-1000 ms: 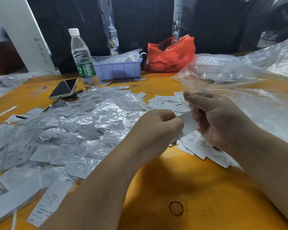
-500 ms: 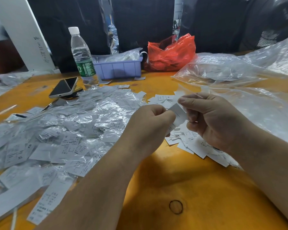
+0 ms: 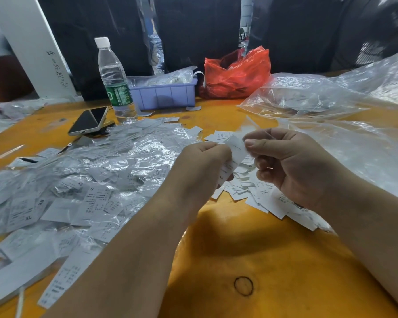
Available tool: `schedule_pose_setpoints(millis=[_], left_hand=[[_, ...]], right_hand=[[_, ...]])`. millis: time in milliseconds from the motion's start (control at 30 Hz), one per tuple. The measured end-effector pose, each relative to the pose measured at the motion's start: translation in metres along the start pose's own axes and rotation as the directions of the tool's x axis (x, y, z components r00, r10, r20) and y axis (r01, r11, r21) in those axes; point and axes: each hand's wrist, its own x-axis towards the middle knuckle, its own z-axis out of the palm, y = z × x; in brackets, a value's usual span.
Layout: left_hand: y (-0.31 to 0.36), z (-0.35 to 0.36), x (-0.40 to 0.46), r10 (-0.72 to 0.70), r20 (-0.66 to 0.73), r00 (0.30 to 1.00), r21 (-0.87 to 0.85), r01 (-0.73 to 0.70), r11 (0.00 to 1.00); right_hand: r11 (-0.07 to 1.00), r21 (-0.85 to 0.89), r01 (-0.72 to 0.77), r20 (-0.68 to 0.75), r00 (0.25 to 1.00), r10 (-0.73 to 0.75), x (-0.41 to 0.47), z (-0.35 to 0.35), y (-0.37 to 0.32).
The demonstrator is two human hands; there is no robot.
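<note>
Both hands meet above the orange table (image 3: 274, 260) on one small white printed label (image 3: 236, 149). My left hand (image 3: 200, 171) pinches its lower left part with curled fingers. My right hand (image 3: 292, 168) pinches its upper right edge between thumb and forefinger, and a thin clear sleeve seems to stick up there. Under my right hand lies a loose pile of bare white labels (image 3: 262, 198). To the left spreads a large heap of labels in small clear bags (image 3: 78, 187), some marked S, XS and XL.
A water bottle (image 3: 115, 83), a phone (image 3: 89, 120), a purple bin (image 3: 166, 95) and a red plastic bag (image 3: 237, 74) stand along the back. Large clear plastic bags (image 3: 326, 95) cover the right side. A black ring mark (image 3: 243, 286) sits on the near table.
Both hands have drawn closer together and a little leftward. The label has come up between them, and the clear sleeve my right hand held high now shows only as a sliver.
</note>
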Motion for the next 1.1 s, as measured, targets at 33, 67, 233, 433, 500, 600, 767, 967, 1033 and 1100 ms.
schedule_pose_setpoints(millis=[33,67,233,433,500,600,767,967,1033,1100], left_hand=[[0.001,0.0,0.0,-0.02,0.002,1.0,-0.025,0.02,0.999],[0.002,0.0,-0.001,-0.037,0.003,0.999,-0.043,0.037,0.998],[0.002,-0.001,-0.002,-0.047,-0.004,0.999,-0.071,0.047,0.996],[0.003,-0.002,-0.003,-0.039,0.004,0.999,-0.036,0.039,0.999],[0.003,-0.001,-0.003,-0.025,-0.009,1.0,-0.032,0.024,0.999],[0.002,-0.001,-0.003,-0.005,-0.02,1.0,-0.022,0.005,1.0],[0.001,-0.001,-0.002,0.016,-0.002,1.0,-0.013,-0.016,1.0],[0.001,-0.009,0.0,-0.008,0.018,1.0,-0.037,0.009,0.999],[0.002,-0.01,0.0,-0.017,0.015,1.0,-0.043,0.017,0.999],[0.001,-0.01,0.0,-0.021,0.013,1.0,-0.04,0.022,0.999]], right_hand=[[1.0,-0.007,-0.002,-0.007,1.0,0.002,0.0,0.0,0.0],[1.0,-0.013,-0.002,-0.013,1.0,0.002,0.0,0.0,-0.001],[1.0,-0.018,0.002,-0.013,1.0,-0.003,0.0,-0.001,-0.002],[1.0,-0.025,-0.012,0.001,1.0,0.012,-0.001,-0.001,-0.003],[0.999,-0.039,-0.019,0.01,1.0,0.019,-0.001,0.0,-0.002],[0.998,-0.056,-0.033,0.046,0.998,0.036,-0.001,0.001,-0.002],[0.996,-0.079,-0.038,0.075,0.996,0.044,-0.002,0.002,-0.001],[0.998,0.054,-0.014,-0.091,0.996,0.019,0.001,-0.003,-0.005],[0.997,0.073,-0.008,-0.105,0.994,0.015,0.0,-0.003,-0.005],[0.998,0.064,-0.003,-0.097,0.995,0.009,-0.001,-0.002,-0.004]])
